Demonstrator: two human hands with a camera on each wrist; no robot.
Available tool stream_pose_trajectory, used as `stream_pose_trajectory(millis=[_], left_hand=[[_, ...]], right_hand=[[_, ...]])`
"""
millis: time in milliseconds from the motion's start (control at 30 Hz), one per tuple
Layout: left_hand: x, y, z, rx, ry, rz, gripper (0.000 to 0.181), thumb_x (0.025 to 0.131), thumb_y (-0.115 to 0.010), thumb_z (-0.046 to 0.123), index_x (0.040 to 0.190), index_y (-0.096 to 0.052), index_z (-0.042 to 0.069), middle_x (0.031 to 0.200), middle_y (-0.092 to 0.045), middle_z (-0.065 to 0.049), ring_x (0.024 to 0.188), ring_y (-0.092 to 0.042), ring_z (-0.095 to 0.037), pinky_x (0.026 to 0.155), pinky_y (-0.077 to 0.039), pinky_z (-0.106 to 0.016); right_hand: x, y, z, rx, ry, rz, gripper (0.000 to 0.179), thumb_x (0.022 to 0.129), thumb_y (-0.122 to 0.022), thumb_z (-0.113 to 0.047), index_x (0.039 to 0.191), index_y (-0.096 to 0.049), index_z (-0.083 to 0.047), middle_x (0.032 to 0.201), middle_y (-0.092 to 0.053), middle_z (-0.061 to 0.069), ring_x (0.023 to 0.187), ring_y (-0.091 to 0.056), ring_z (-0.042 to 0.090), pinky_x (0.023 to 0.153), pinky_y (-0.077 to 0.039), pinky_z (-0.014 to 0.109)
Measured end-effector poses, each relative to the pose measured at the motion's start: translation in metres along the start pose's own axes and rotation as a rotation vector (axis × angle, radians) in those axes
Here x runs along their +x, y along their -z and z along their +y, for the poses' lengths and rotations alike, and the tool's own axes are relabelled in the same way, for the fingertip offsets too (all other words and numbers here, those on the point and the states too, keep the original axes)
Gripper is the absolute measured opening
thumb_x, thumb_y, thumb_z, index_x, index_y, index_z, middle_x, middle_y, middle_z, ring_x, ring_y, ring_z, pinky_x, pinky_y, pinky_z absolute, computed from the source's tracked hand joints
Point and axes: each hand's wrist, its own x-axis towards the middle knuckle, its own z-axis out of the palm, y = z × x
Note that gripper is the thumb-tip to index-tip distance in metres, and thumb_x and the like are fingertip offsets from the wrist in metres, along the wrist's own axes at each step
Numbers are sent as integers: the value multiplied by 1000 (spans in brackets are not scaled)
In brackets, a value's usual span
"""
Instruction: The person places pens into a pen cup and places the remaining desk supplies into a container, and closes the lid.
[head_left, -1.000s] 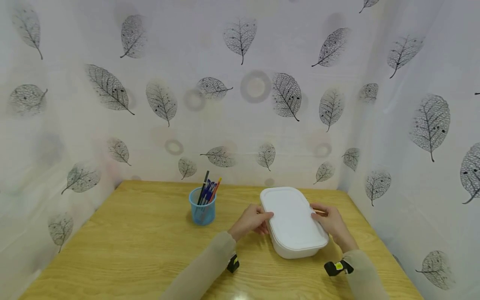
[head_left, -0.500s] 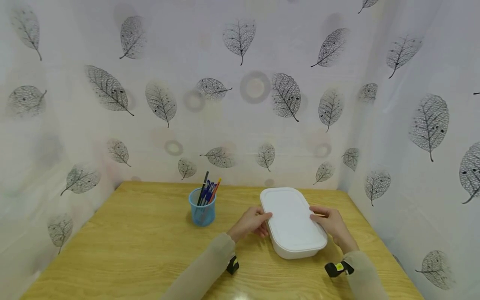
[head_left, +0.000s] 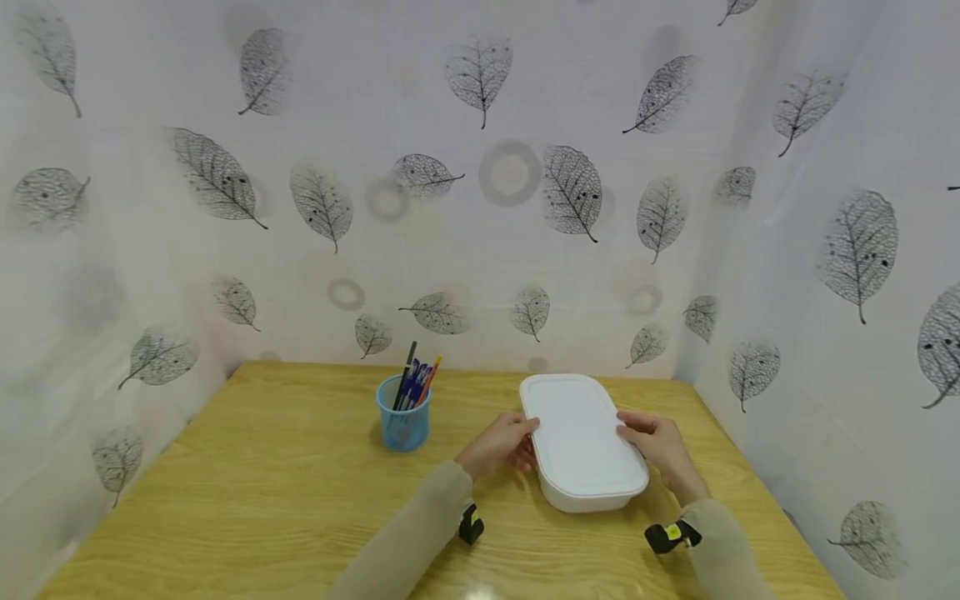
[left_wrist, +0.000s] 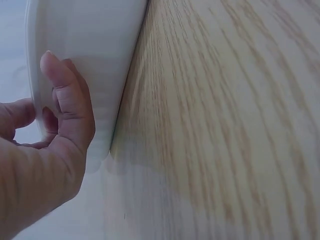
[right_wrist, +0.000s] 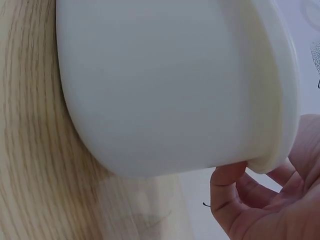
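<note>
A white rectangular food container with a flat white lid (head_left: 585, 433) stands on the wooden table, its long side set at a slant. At its left long edge, my left hand (head_left: 498, 446) pinches the rim, thumb on top of the lid and fingers curled beneath. The left wrist view shows those fingers (left_wrist: 75, 110) against the container's side wall. On the opposite edge my right hand (head_left: 663, 450) grips the rim in the same way. From the right wrist camera, the right fingertips (right_wrist: 230, 175) press under the projecting rim. The container's base lies along the tabletop.
To the left of the container, a blue cup (head_left: 403, 425) holds several pens and pencils. The wooden table (head_left: 262, 475) ends at the back against a white curtain (head_left: 450, 250) printed with leaves. More curtain hangs along both sides.
The container's near end has shifted slightly to the left, with both hands moving along with it. The hold on its rim stays the same, and the pen cup has not moved.
</note>
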Motion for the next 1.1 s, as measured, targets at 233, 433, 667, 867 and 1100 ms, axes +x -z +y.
stream_pose_trajectory(millis=[233, 433, 667, 867, 1100], left_hand=[[0, -1, 1, -3, 6, 15, 34, 103, -49, 35, 93, -58, 3, 69, -58, -7, 57, -58, -16, 51, -52, -24], [-2, 3, 3, -15, 26, 8, 32, 104, -48, 34, 93, -55, 5, 71, -57, -7, 59, -58, -16, 53, -52, -24], [1, 11, 3, -45, 46, 2, 32, 104, -49, 34, 87, -56, 7, 70, -56, -6, 59, -57, -16, 56, -53, -25], [-1, 12, 5, -41, 37, 15, 36, 104, -48, 36, 85, -57, 7, 69, -57, -5, 59, -57, -15, 55, -53, -24], [-7, 9, 7, 54, -39, 62, 37, 104, -49, 34, 87, -56, 1, 71, -55, -7, 59, -57, -17, 54, -51, -26]], right_hand=[[6, -1, 4, 0, -20, 2, 42, 95, -64, -21, 133, -60, -2, 133, -59, 22, 123, -55, 33, 87, -51, 23], [8, -5, 4, -2, -23, 3, 43, 95, -64, -23, 133, -60, -2, 134, -59, 23, 123, -55, 33, 90, -52, 28], [9, -9, 0, -3, -9, -5, 43, 95, -65, -23, 132, -60, -1, 132, -60, 22, 120, -56, 31, 83, -50, 20], [11, -10, -1, -10, -8, -10, 44, 95, -64, -24, 132, -60, -2, 131, -59, 24, 117, -56, 31, 80, -49, 21], [-1, -2, -9, -50, 19, 0, 44, 98, -60, -24, 133, -57, 2, 135, -55, 27, 119, -55, 38, 87, -53, 31]])
